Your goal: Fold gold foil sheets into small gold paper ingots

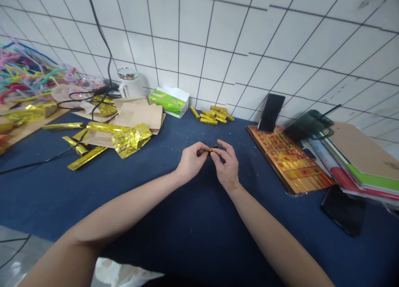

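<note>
**Fingertips of both hands pinch one small gold piece above the blue cloth**

Fingertips of the left hand (190, 161) and the right hand (228, 165) meet at the middle of the table and close on a small gold foil piece (213, 149). It sits between the two hands, held clear of the blue cloth (193, 224). Thumb and forefinger of each hand are drawn together around it; the other fingers curl loosely behind. Neither hand is open.

The piece is tiny and partly hidden by the fingertips, so its exact shape cannot be told. Its long axis seems to run left to right, from one hand across to the other. The left hand grips its left end and the right hand its right end, so both are equally near; neither has to reach. Both forearms come in from the bottom of the view and converge on this one point.

Straight beyond the hands, near the tiled wall, lies a small pile of gold bars (213, 114), well apart from the fingers. To its left stands a green tissue box (168, 100). Farther left, crumpled gold foil sheets (131, 139) lie with brown paper (140, 112). To the right of the hands rests a stack of red and gold printed sheets (289, 162), with a dark phone (271, 112) propped at its far end.
</note>
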{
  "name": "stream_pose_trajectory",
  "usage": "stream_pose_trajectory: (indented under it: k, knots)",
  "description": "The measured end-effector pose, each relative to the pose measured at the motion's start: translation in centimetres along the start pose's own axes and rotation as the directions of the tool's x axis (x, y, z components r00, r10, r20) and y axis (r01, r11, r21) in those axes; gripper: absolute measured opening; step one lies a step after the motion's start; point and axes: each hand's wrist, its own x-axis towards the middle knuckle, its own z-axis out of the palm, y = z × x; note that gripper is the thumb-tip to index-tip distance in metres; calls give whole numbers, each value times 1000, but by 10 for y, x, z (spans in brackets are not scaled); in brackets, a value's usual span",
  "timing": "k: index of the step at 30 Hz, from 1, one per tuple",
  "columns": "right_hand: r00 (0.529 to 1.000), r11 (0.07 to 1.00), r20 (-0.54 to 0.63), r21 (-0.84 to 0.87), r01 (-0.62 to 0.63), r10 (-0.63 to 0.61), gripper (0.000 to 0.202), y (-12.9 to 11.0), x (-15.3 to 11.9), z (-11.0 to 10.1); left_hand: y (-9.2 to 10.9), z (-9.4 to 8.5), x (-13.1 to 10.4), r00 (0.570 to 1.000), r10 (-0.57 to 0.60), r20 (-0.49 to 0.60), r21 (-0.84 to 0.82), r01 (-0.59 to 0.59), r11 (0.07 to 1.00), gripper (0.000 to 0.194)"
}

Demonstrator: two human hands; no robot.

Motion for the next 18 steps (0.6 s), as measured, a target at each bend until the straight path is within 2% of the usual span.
stream_pose_trajectory:
  k: [4, 9, 14, 16, 18]
  knots:
    - [999, 995, 48, 94, 17, -21, 18, 1, 0, 0, -2, 1, 2, 999, -35, -1, -73, 35, 997, 15]
    - [998, 985, 7, 157, -65, 65, 11, 5, 2, 1, 1, 2, 3, 995, -94, 42, -134, 99, 986, 16]
    - [986, 972, 79, 174, -157, 145, 14, 7, 2, 1, 3, 1, 3, 980, -143, 139, -334, 182, 925, 12]
    - [981, 970, 100, 163, -179, 164, 14, 6, 2, 1, 4, 2, 2, 974, -150, 170, -352, 202, 914, 12]
    - [980, 971, 111, 159, -180, 164, 13, 5, 2, 0, 4, 2, 3, 976, -152, 158, -327, 196, 924, 13]
